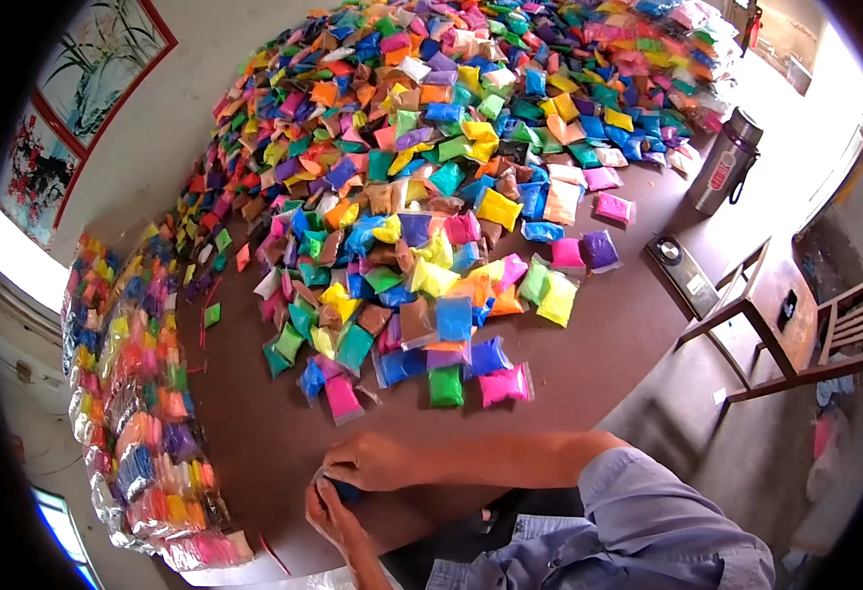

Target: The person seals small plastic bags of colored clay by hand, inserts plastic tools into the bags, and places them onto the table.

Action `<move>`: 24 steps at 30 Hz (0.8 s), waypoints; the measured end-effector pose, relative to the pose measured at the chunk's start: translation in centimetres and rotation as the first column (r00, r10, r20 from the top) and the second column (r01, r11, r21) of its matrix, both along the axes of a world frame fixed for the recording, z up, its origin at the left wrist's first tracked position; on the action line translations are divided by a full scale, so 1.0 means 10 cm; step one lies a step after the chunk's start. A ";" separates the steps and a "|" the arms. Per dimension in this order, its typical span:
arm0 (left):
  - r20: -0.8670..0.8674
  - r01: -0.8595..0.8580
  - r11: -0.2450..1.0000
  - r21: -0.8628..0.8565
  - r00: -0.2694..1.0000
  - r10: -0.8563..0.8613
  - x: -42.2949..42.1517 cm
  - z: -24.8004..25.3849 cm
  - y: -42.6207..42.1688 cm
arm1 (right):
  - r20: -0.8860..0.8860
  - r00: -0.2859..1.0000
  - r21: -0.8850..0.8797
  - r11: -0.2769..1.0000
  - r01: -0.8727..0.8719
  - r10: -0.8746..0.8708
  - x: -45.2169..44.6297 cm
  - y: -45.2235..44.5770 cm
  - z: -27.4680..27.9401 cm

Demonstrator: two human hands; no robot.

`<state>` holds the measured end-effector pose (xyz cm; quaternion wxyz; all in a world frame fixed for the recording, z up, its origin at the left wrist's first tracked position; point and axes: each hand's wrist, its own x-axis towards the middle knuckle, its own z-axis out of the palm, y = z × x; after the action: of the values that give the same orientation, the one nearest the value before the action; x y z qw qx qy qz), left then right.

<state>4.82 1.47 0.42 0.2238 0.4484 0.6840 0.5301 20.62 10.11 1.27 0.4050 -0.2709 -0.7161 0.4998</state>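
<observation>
Close to the table's near edge, my left hand and my right hand are together around a small dark blue packet. Both hands are closed, with their fingers gripping the packet and hiding much of it. A thin, clear plastic edge seems to show by the fingers of my left hand. Just beyond my hands lie a pink packet, a green packet and another pink packet, loose on the brown table.
A huge heap of colourful small packets covers the table's far part. Large clear bags full of packets line the left edge. At the right stand a flask, a flat scale-like device and a wooden chair.
</observation>
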 end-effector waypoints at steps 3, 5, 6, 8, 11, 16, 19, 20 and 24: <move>-0.117 -0.053 0.997 0.063 0.991 0.060 0.04 -0.07 0.15 | -0.105 0.994 -0.022 0.999 0.039 -0.041 0.01 0.03 0.00; -0.158 -0.058 0.998 0.039 0.985 0.063 0.05 -0.01 0.23 | -0.097 0.994 -0.062 0.997 0.037 -0.043 0.09 0.09 0.08; -0.167 -0.069 0.997 0.031 0.983 0.073 0.13 0.06 0.29 | -0.105 0.994 -0.070 0.997 0.025 -0.032 0.03 0.13 -0.01; 0.047 -0.108 0.992 0.068 0.993 0.105 0.34 0.15 0.48 | -0.293 0.941 -0.023 0.985 0.168 -0.167 -0.14 0.23 -0.23; 0.256 -0.175 0.981 0.089 0.955 0.147 0.40 -0.04 0.76 | -0.344 0.890 -0.065 0.953 0.295 -0.298 -0.06 0.34 -0.15; -0.034 -0.040 0.995 0.090 0.999 0.043 0.63 0.19 1.15 | -0.377 0.810 -0.126 0.891 0.436 -0.450 -0.04 0.53 -0.14; -0.207 0.017 0.991 0.136 0.978 0.011 0.47 0.08 1.27 | -0.344 0.809 -0.348 0.865 0.361 -0.476 -0.03 0.56 -0.09; -0.272 0.063 0.991 0.119 0.962 -0.029 0.42 0.05 1.27 | -0.342 0.813 -0.348 0.867 0.356 -0.471 -0.03 0.56 -0.10; -0.149 0.065 0.985 0.158 0.988 -0.041 0.41 -0.03 1.28 | -0.316 0.817 -0.261 0.872 0.414 -0.482 -0.06 0.56 -0.15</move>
<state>8.92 14.30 0.09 0.1500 0.5206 0.6408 0.5439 19.99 15.69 -0.27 0.6131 -0.3683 -0.4936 0.4949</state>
